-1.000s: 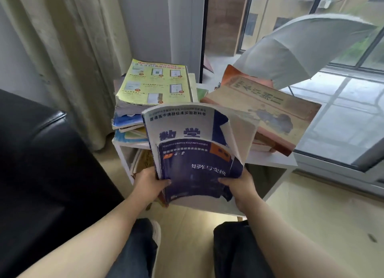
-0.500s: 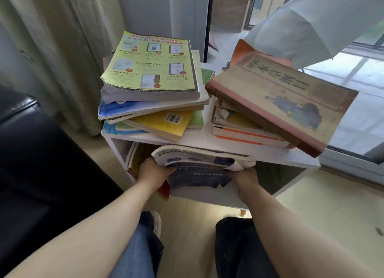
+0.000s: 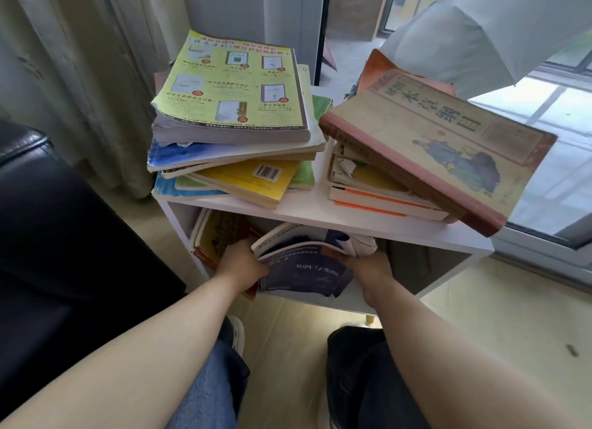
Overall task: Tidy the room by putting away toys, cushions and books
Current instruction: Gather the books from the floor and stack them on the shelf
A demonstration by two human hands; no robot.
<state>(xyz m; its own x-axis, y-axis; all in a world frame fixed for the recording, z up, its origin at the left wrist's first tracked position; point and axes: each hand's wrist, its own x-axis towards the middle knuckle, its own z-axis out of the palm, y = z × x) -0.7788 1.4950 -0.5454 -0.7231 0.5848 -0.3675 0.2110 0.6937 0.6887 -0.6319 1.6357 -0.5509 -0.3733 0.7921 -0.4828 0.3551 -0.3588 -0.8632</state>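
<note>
Books: your left hand [image 3: 242, 266] & right hand [image 3: 368, 270] both grip the blue book [image 3: 304, 273], half inside the shelf [image 3: 368, 225], frame center.

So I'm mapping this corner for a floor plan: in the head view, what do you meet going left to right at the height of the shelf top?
Black sofa → left book stack → right book stack topped by a tan hardcover → window.
</note>
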